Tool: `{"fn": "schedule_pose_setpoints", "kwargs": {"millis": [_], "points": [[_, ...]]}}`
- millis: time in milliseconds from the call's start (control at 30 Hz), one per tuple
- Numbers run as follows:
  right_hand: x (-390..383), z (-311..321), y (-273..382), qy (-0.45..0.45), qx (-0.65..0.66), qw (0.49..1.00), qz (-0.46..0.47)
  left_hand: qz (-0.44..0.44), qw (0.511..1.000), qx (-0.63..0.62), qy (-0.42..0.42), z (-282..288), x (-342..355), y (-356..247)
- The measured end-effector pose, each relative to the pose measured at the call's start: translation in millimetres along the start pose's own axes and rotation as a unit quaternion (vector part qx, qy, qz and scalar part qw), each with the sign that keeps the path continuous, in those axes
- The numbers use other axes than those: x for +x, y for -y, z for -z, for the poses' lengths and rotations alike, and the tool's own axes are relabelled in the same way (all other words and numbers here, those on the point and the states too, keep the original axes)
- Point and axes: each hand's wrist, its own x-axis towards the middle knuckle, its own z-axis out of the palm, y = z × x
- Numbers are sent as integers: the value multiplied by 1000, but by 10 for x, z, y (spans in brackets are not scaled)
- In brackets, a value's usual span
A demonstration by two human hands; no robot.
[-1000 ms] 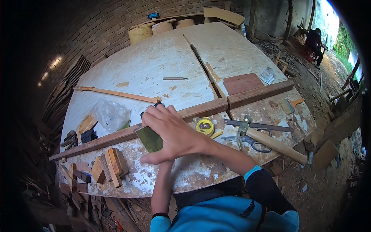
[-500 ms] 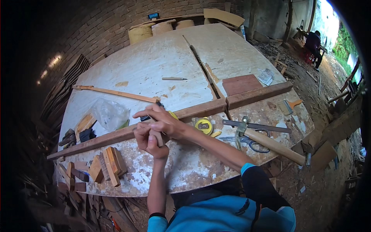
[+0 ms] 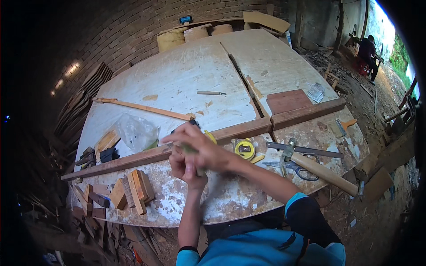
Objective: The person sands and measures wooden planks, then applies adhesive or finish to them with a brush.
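Note:
My left hand (image 3: 188, 170) is closed, thumb up, around a small pale brown piece (image 3: 190, 150) that looks like wood; fingers hide most of it. Over it lies my right hand (image 3: 202, 146), blurred by motion, its upper fingers reaching left past the piece; whether it grips anything is unclear. Both hands are above the near side of the worktable (image 3: 177, 208), in front of a long brown wooden beam (image 3: 133, 160). A yellow tape measure (image 3: 244, 149) lies right of my right hand, beside scissors (image 3: 304, 170) and a hammer (image 3: 324, 173).
Wooden blocks (image 3: 137, 190) sit near the front left edge. A clear plastic bag (image 3: 135, 133), a thin wooden strip (image 3: 146, 110) and a carving knife (image 3: 211, 93) lie beyond the beam. A brush (image 3: 345, 126) is at right; a person (image 3: 367, 55) sits far off.
The whole view has shifted, so the scene sits slightly further right and lower. My right hand has moved over the small piece and is blurred; my left hand keeps its hold.

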Motion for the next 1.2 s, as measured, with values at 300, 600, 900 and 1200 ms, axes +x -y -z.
{"fn": "schedule_pose_setpoints", "kwargs": {"millis": [300, 600, 900, 1200], "points": [[38, -37, -59, 11, 48, 999, 6, -75, 996, -38, -24, 31, 81, 7], [-8, -110, -281, 12, 104, 994, 5, -91, 993, 54, -50, 79, -5, 63], [7, -103, -297, 33, 102, 988, -108, -92, 994, 32, -47, 129, 49, 45], [-60, -271, -666, 18, 110, 994, -10, -89, 994, 30, -58, 220, 93, 25]]}}
